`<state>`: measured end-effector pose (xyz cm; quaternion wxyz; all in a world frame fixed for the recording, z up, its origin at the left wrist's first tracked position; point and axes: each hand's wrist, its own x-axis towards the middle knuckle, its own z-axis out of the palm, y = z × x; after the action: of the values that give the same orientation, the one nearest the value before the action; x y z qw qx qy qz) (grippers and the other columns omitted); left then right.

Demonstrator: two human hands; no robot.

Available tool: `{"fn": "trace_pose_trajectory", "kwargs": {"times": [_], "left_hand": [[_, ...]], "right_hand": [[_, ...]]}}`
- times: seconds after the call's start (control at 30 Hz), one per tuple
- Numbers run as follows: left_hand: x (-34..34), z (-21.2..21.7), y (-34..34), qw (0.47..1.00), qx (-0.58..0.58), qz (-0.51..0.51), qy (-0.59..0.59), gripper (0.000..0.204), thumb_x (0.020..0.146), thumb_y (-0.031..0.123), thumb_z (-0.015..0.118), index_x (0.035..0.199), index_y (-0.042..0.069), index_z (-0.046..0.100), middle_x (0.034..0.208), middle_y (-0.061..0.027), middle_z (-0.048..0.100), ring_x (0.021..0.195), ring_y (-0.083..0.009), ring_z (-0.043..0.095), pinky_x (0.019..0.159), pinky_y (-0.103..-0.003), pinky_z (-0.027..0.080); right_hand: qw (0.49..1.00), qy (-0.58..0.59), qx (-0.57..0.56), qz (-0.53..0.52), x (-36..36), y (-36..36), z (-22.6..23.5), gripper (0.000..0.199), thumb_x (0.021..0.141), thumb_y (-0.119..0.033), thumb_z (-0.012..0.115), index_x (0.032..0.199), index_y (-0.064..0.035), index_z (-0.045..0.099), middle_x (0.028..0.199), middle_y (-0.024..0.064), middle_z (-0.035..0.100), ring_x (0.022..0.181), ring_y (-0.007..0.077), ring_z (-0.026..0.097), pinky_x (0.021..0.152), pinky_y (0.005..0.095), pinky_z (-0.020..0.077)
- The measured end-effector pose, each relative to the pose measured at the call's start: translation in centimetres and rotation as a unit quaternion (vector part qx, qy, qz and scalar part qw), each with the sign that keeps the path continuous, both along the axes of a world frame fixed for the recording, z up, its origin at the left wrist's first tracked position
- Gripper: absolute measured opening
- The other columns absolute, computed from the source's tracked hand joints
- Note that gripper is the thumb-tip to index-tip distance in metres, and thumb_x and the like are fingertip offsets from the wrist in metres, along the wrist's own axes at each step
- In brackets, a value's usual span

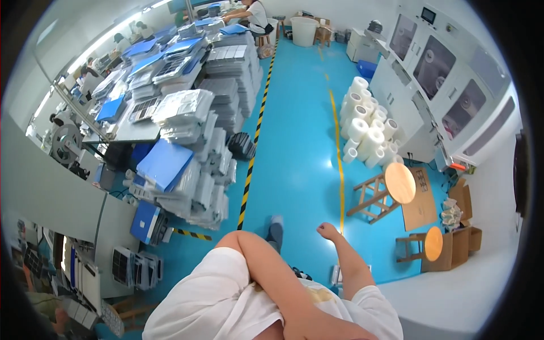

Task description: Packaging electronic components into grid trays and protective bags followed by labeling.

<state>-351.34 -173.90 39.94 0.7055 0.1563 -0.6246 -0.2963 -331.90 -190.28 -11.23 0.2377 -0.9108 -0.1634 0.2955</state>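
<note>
My right hand (326, 230) hangs forward over the blue floor, its fingers curled in and nothing seen in them. It touches nothing; a wooden stool (399, 184) with a round top is the nearest furniture, off to its right. My left arm (263, 258) is bent sharply and runs back across my white shirt (195, 289) to the lower edge. Skin widens there, but the fingers of that hand do not show. One foot in a dark trouser leg (275, 233) steps out ahead between the two arms.
Tall stacks of clear plastic trays (198, 175) with blue folders (164, 164) line the left of the aisle. White film rolls (371, 136) stand at right before a grey machine (430, 73). A second stool (433, 243) and cardboard boxes (453, 252) sit nearer. A seated person (258, 17) works far ahead.
</note>
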Motion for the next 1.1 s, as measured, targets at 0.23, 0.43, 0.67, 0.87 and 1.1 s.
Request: {"fn": "trace_pose_trajectory", "kwargs": {"times": [0.23, 0.43, 0.67, 0.87, 1.1], "left_hand": [[22.0, -2.3, 3.0, 0.772, -0.418, 0.348, -0.330, 0.055, 0.094, 0.047, 0.039, 0.106, -0.004, 0.054, 0.103, -0.0210, 0.057, 0.095, -0.0398, 0.054, 0.078, -0.047, 0.041], [36.9, 1.4, 10.3, 0.826, -0.393, 0.316, -0.253, 0.052, 0.083, 0.041, 0.061, 0.109, -0.004, 0.057, 0.106, -0.0170, 0.059, 0.095, -0.0311, 0.056, 0.079, -0.041, 0.044], [60.8, -3.7, 13.2, 0.995, -0.027, 0.099, -0.019, 0.068, 0.080, 0.054, 0.067, 0.110, -0.007, 0.058, 0.113, -0.0240, 0.058, 0.103, -0.0383, 0.056, 0.086, -0.045, 0.043], [84.3, -12.8, 15.5, 0.843, 0.422, 0.323, 0.088, 0.020, 0.086, 0.021, 0.062, 0.090, 0.002, 0.058, 0.082, -0.0050, 0.060, 0.068, -0.0112, 0.055, 0.061, -0.030, 0.045], [97.8, -28.9, 27.6, 0.584, 0.538, 0.523, 0.311, 0.029, 0.088, 0.032, 0.062, 0.093, 0.003, 0.063, 0.083, -0.0064, 0.064, 0.078, -0.0132, 0.059, 0.069, -0.029, 0.048]], "right_hand": [[0.985, 0.132, 0.008, -0.109, 13.3, -3.4, -4.5, 0.028, 0.080, -0.026, 0.059, 0.091, -0.0035, 0.071, 0.081, 0.0119, 0.070, 0.067, 0.0176, 0.067, 0.063, 0.0340, 0.0528], [0.980, 0.128, -0.150, 0.032, 15.8, -15.6, -13.1, 0.027, 0.080, -0.028, 0.059, 0.080, -0.0033, 0.070, 0.075, 0.0162, 0.068, 0.061, 0.0249, 0.065, 0.059, 0.0372, 0.0522], [0.995, 0.101, -0.019, 0.005, 42.2, -0.9, -7.8, 0.027, 0.080, -0.028, 0.059, 0.081, -0.0034, 0.069, 0.076, 0.0174, 0.068, 0.064, 0.0256, 0.066, 0.060, 0.0388, 0.0520], [0.985, 0.111, -0.004, 0.131, 70.7, 0.5, -1.3, 0.026, 0.081, -0.028, 0.059, 0.082, -0.0035, 0.069, 0.077, 0.0186, 0.068, 0.066, 0.0263, 0.067, 0.061, 0.0404, 0.0519], [0.885, 0.017, -0.171, 0.432, 101.4, 9.1, -2.2, 0.032, 0.087, -0.031, 0.050, 0.087, -0.0036, 0.066, 0.086, 0.0181, 0.068, 0.078, 0.0319, 0.066, 0.069, 0.0463, 0.0514]]}}
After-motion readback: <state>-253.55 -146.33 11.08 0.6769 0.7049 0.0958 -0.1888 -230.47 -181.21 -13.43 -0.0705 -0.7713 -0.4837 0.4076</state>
